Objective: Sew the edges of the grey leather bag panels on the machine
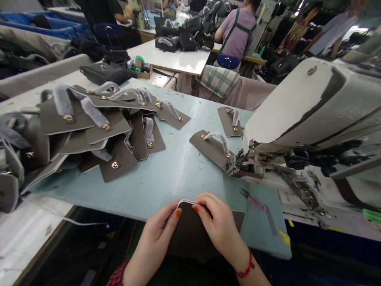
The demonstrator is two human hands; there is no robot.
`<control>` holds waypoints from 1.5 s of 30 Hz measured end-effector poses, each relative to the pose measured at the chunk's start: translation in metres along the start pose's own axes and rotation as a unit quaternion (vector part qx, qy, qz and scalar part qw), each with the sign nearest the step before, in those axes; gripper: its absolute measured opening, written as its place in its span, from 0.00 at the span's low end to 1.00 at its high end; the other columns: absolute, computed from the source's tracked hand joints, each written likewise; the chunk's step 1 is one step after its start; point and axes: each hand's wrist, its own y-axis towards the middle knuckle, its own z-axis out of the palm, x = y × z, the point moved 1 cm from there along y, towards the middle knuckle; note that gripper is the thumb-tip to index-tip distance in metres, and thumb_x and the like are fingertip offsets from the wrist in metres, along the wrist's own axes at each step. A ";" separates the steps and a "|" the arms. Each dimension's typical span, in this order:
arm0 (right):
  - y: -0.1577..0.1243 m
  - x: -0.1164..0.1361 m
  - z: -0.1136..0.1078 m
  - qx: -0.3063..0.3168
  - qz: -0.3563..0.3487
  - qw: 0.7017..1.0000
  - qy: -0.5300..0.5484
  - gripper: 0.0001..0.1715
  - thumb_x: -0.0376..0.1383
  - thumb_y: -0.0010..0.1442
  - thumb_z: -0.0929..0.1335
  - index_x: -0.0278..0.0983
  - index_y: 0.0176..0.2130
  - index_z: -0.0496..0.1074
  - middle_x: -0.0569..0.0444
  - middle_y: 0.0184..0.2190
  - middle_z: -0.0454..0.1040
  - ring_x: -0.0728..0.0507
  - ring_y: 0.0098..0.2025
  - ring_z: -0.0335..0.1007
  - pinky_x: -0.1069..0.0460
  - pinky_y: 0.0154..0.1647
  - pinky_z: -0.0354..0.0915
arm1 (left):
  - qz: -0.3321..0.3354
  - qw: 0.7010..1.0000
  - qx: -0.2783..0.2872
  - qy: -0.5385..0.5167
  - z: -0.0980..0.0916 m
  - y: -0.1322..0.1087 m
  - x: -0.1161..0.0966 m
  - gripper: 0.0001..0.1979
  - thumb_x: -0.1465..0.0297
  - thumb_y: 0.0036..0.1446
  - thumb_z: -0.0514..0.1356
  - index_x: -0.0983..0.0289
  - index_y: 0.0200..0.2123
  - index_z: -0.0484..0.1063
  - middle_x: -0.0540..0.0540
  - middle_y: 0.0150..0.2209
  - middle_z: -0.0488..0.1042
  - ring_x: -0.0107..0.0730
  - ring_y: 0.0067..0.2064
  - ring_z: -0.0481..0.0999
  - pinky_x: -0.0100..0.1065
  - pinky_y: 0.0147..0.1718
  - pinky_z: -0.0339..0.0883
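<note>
Potentially, the brown panel [189, 234], pinched along its far edge by the left hand [156, 228] and right hand [218, 222] at the near side of the table [166, 182], could crease if pressure becomes uneven.

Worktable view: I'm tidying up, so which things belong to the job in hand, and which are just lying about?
Likely part of the job:
- brown panel, pinched by left hand and right hand
- sewing machine
- handled panels
- pink snips

Seemingly just lying about:
- checked cloth
- yellow scraps
</note>
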 end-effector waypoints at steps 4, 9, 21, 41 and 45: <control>0.001 0.000 0.001 -0.003 0.000 1.000 0.003 0.09 0.33 0.69 0.63 0.37 0.35 0.69 0.53 0.34 0.74 0.46 0.37 0.70 0.52 0.38 0.64 | 0.007 1.000 -0.008 -0.001 0.001 0.000 0.001 0.17 0.58 0.62 0.56 0.59 0.43 0.80 0.55 0.41 0.83 0.39 0.37 0.80 0.31 0.38 0.73; 0.001 0.002 0.001 -0.007 -0.008 1.000 0.002 0.09 0.33 0.68 0.62 0.37 0.35 0.69 0.52 0.34 0.74 0.45 0.36 0.70 0.52 0.38 0.65 | 0.008 1.000 -0.026 0.001 0.002 -0.001 0.003 0.16 0.57 0.60 0.58 0.59 0.42 0.81 0.55 0.39 0.83 0.39 0.35 0.80 0.32 0.36 0.74; -0.001 0.003 0.000 -0.015 0.002 1.000 0.027 0.09 0.33 0.67 0.63 0.37 0.33 0.68 0.53 0.33 0.73 0.46 0.36 0.69 0.52 0.38 0.63 | 0.007 1.000 -0.020 0.017 -0.001 0.001 -0.004 0.15 0.57 0.59 0.60 0.59 0.40 0.82 0.54 0.38 0.84 0.40 0.37 0.81 0.30 0.37 0.74; -0.005 0.006 0.003 -0.003 0.004 1.000 0.005 0.08 0.33 0.67 0.66 0.36 0.34 0.71 0.55 0.34 0.74 0.48 0.37 0.70 0.54 0.39 0.61 | 0.056 0.991 -0.035 0.120 -0.003 0.003 -0.018 0.17 0.57 0.61 0.58 0.60 0.39 0.82 0.54 0.37 0.84 0.37 0.36 0.82 0.27 0.36 0.74; -0.005 0.008 0.006 -0.006 0.013 1.000 -0.009 0.07 0.33 0.66 0.67 0.35 0.34 0.71 0.55 0.34 0.75 0.48 0.36 0.71 0.55 0.38 0.62 | 0.032 0.993 -0.050 0.105 -0.002 0.002 -0.017 0.17 0.56 0.58 0.59 0.61 0.37 0.83 0.55 0.36 0.84 0.38 0.36 0.82 0.27 0.35 0.75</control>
